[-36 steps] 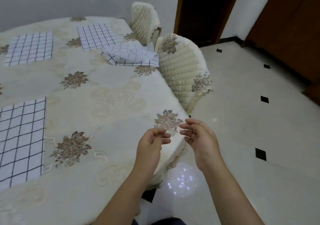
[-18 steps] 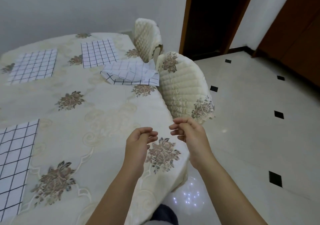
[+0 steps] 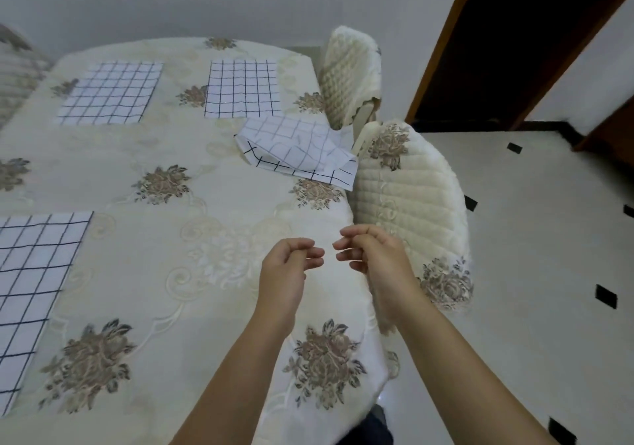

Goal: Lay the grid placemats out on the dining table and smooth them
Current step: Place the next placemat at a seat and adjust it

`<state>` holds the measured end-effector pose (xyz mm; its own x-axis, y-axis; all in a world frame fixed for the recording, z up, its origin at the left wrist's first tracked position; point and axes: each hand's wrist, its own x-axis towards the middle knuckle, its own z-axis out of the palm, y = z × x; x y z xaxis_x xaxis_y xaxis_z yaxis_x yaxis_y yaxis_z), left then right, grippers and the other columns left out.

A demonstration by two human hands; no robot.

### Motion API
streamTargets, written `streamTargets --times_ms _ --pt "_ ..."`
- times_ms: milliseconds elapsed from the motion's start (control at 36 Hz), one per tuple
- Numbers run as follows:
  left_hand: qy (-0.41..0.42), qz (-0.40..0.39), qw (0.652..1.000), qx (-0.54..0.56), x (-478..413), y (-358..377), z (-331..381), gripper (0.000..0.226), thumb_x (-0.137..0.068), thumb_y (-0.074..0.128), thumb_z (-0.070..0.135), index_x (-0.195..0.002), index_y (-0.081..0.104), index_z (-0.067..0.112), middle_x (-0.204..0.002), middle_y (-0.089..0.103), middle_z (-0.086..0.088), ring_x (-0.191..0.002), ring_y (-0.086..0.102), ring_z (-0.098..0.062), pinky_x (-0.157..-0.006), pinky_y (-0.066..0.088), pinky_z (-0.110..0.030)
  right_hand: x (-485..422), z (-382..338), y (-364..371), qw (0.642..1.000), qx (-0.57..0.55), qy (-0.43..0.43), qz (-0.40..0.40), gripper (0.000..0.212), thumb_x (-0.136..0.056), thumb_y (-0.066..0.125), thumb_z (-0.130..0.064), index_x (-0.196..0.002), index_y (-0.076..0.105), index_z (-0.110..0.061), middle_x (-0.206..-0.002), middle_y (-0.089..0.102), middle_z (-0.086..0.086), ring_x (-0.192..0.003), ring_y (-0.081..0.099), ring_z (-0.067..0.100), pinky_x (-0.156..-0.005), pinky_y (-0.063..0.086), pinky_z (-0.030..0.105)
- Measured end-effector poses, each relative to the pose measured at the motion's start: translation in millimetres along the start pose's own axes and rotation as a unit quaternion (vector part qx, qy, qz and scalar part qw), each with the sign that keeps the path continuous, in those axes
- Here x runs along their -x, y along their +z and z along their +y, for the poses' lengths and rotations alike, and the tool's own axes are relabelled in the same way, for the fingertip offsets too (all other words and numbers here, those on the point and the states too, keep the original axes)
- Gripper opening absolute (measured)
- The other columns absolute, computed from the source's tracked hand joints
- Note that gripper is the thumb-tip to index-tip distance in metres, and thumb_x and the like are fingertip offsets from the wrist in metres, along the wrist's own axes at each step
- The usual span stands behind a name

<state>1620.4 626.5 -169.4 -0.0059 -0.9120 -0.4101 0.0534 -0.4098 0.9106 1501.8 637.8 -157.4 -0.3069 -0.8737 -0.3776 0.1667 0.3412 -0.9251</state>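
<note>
Nearer in view than a second ago: one crumpled grid placemat (image 3: 298, 149), folded over itself at the right edge of the table (image 3: 137, 273), just beside the near chair (image 3: 411, 204). Three more placemats lying flat: two at the far end (image 3: 109, 93) (image 3: 242, 88), one at near left (image 3: 34, 283). Left hand (image 3: 286, 273) and right hand (image 3: 380, 262) over the near right edge, fingers loosely curled, holding nothing, tips slightly further apart than before. Far chair (image 3: 350, 74) behind the near one, two along that side

Soft, even, fairly bright light; shadows on the bench (image 3: 212, 245) are faint and diffuse. The glossy floor (image 3: 531, 256) shows a pale sheen near the bottom edge, and the doorway (image 3: 514, 33) is a dark patch. Wide-angle distortion bows the door frame (image 3: 441, 46) and bench rim; fine detail looks slightly smeared
</note>
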Motion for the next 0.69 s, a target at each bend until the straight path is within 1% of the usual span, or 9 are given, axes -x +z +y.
streamTargets --times_ms 83,167,278,333,444,500,556,611,694 --pt "-0.009 0.03 1.0 -0.001 -12.2 1.3 -0.1 0.024 -0.092 0.039 0.003 -0.087 0.058 0.016 -0.088 0.069 -0.003 -0.073 0.063 -0.01 -0.063 0.039 -0.019 -22.9 -10.1 7.3 1.0 0.003 0.001 -0.024 0.028 -0.088 0.039 0.0 -0.079 0.06 -0.017 -0.065 0.066 -0.006 -0.06 0.059 0.011 -0.064 0.04 0.023" --pt "-0.014 0.066 0.998 0.005 -27.1 5.5 2.9 0.024 -0.091 0.038 0.003 -0.088 0.059 0.016 -0.085 0.068 -0.003 -0.072 0.063 -0.01 -0.063 0.039 -0.021 -45.2 -20.5 17.2 0.998 0.013 -0.001 -0.065 0.029 -0.088 0.039 -0.001 -0.078 0.06 -0.019 -0.061 0.066 -0.007 -0.055 0.059 0.007 -0.062 0.04 0.022" --pt "-0.018 0.103 0.995 0.005 -44.4 19.4 10.9 0.025 -0.09 0.037 0.003 -0.087 0.059 0.016 -0.083 0.068 -0.002 -0.071 0.063 -0.01 -0.065 0.039 -0.022 -71.6 -34.0 17.6 0.993 0.032 0.008 -0.11 0.028 -0.088 0.038 -0.001 -0.079 0.059 -0.018 -0.068 0.064 -0.004 -0.058 0.058 0.009 -0.062 0.04 0.021" --pt "-0.025 0.106 0.994 0.007 -50.0 25.3 11.9 0.025 -0.09 0.036 0.003 -0.088 0.058 0.015 -0.083 0.067 -0.002 -0.071 0.063 -0.01 -0.065 0.039 -0.022 -80.4 -35.5 14.9 0.993 0.039 0.016 -0.114 0.028 -0.088 0.038 -0.001 -0.08 0.059 -0.017 -0.07 0.064 -0.003 -0.058 0.058 0.01 -0.062 0.04 0.022" --pt "-0.031 0.126 0.992 0.012 -76.1 51.5 20.5 0.024 -0.09 0.037 0.003 -0.09 0.058 0.013 -0.085 0.066 -0.004 -0.07 0.062 -0.011 -0.062 0.038 -0.021 -116.0 -47.3 3.6 0.991 0.053 0.024 -0.123 0.028 -0.086 0.038 0.0 -0.079 0.059 -0.017 -0.069 0.065 -0.003 -0.054 0.057 0.007 -0.059 0.039 0.022" --pt "-0.031 0.133 0.991 0.013 -91.7 63.9 23.3 0.023 -0.09 0.036 0.002 -0.092 0.058 0.012 -0.087 0.066 -0.005 -0.07 0.061 -0.011 -0.059 0.037 -0.02 -131.7 -53.4 -2.6 0.989 0.06 0.027 -0.132 0.028 -0.087 0.038 0.0 -0.077 0.058 -0.017 -0.069 0.064 -0.002 -0.056 0.056 0.009 -0.059 0.039 0.021" --pt "-0.032 0.14 0.99 0.012 -106.3 74.0 25.0 0.023 -0.09 0.036 0.002 -0.09 0.057 0.013 -0.088 0.066 -0.005 -0.07 0.061 -0.011 -0.058 0.037 -0.02 -145.4 -58.8 -7.6 0.987 0.063 0.028 -0.142 0.029 -0.088 0.037 0.001 -0.076 0.058 -0.016 -0.072 0.064 0.001 -0.056 0.056 0.01 -0.054 0.042 0.017" --pt "-0.03 0.148 0.988 0.011 -121.1 83.1 26.6 0.023 -0.09 0.037 0.003 -0.089 0.056 0.014 -0.089 0.065 -0.005 -0.07 0.06 -0.011 -0.058 0.036 -0.02 -159.1 -63.9 -11.4 0.987 0.064 0.028 -0.148 0.029 -0.089 0.036 0.001 -0.077 0.057 -0.014 -0.071 0.062 0.003 -0.05 0.056 0.007 -0.045 0.042 0.011" --pt "-0.025 0.156 0.987 0.012 -143.8 93.2 30.4 0.022 -0.091 0.037 0.003 -0.093 0.057 0.011 -0.089 0.063 -0.004 -0.073 0.06 -0.012 -0.056 0.038 -0.018 -180.0 -69.6 -13.8 0.985 0.065 0.035 -0.159 0.028 -0.089 0.034 0.003 -0.08 0.057 -0.011 -0.069 0.062 0.003 -0.045 0.056 0.005 -0.04 0.039 0.009"
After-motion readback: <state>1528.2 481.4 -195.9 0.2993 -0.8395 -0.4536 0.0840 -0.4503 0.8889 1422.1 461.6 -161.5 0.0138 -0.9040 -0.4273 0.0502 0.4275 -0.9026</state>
